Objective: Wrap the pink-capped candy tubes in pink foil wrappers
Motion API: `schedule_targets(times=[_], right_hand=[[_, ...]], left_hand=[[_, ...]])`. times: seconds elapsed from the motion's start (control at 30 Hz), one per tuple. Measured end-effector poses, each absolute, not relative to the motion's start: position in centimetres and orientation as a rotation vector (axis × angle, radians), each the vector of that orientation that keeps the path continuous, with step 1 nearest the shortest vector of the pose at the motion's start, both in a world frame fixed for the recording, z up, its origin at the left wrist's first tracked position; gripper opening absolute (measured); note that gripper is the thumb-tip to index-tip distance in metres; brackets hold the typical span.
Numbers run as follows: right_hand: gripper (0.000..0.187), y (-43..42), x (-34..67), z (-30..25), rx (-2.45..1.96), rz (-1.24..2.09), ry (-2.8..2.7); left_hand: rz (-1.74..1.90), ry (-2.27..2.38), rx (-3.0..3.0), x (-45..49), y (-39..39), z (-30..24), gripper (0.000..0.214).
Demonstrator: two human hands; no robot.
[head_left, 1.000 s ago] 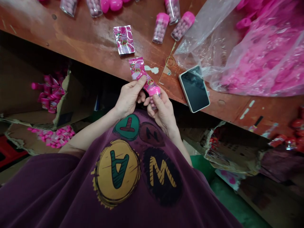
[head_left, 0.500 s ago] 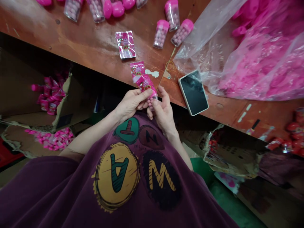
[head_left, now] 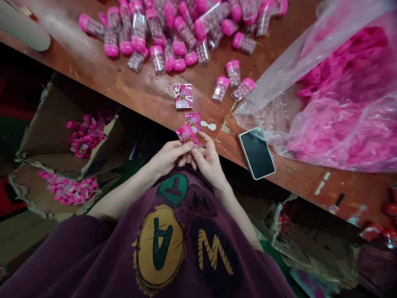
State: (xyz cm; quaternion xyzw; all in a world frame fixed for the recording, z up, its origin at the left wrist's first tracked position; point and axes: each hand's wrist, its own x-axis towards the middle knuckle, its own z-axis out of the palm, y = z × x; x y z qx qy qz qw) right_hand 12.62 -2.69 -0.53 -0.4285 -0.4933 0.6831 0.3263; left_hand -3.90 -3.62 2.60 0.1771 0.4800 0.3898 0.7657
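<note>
Between both hands, at the table's front edge, is a small candy jar [head_left: 187, 135] in a shiny pink printed sleeve; most of its lower end is hidden by fingers. My left hand [head_left: 172, 155] is closed on it from the left, the thumb laid along the sleeve. From the right, my right hand [head_left: 208, 160] pinches it with thumb and fingers, the index finger raised beside it. Right behind the jar lies a flat pink printed sleeve [head_left: 194, 119]. Farther back on the table sits a small stack of such sleeves [head_left: 183, 97].
Many pink-capped candy jars [head_left: 156, 60] lie heaped at the back of the wooden table [head_left: 130, 87]. A phone [head_left: 257, 153] and a clear bag of pink pieces [head_left: 347, 124] are to the right. Below left, a cardboard box [head_left: 58, 153] holds pink sleeved jars.
The view has shifted, showing more of the jar heap. The candies seen at the held jar's lower end are now covered by my fingers, and the jar sits more tilted to the left.
</note>
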Motion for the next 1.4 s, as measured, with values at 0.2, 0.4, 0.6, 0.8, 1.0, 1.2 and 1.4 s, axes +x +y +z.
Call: schedule_targets(times=[0.2,0.4,0.6,0.8,1.0,1.2,1.4], right_hand=[[0.055,1.7,11.8,-1.0,-1.348,0.776,-2.248],[0.034,0.0,12.2,-3.7,-1.342,0.486,-2.446],[0.033,0.7,14.5,-2.2,-1.134,0.667,-2.314],[0.052,11.7,15.4,0.3,-1.608,0.158,-2.429],[0.043,15.5,13.3,0.5,-1.526,0.284,-2.708],[0.070,8.9,16.3,-1.2,-1.438,0.494,-2.560],[0.054,7.2,14.0,-1.9,-1.793,0.305,-2.085]], left_hand=[[1.454,1.659,0.066,-15.2,-6.9,0.9,0.050],[0.909,1.292,0.140,-8.5,-4.7,-1.5,0.063],[0.841,1.281,0.261,-3.7,-1.6,-0.4,0.046],[0.894,1.327,0.250,-3.4,-1.2,1.2,0.040],[1.008,1.258,0.181,-2.4,-0.1,2.4,0.038],[1.073,1.287,0.154,-2.9,-0.4,2.0,0.043],[1.076,1.283,0.180,-2.2,-0.5,1.9,0.048]])
